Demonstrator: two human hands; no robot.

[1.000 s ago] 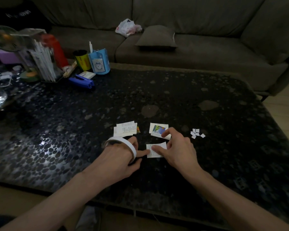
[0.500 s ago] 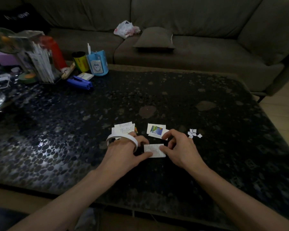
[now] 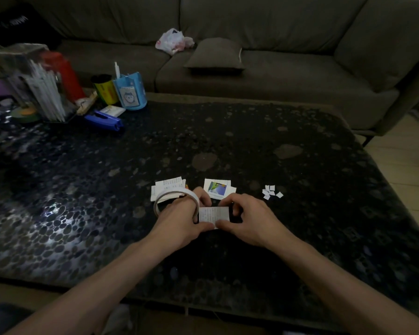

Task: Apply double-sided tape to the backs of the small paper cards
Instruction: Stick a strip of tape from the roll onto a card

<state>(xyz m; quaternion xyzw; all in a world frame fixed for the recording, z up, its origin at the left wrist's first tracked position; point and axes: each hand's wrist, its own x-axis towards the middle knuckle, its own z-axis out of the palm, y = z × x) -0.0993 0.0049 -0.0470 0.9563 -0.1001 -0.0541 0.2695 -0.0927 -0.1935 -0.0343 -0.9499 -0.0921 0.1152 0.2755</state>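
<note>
A dark, pebbly table stands by a couch. Near its front, both hands hold one card, written side up. The left hand bends its fingers and pinches the card's left edge, and the tape roll is looped over that hand. The right hand pinches the right edge with bent fingers too. To do this well, keep the card flat and tight, pull the tape straight across and press it smooth. More cards lie just behind.
</note>
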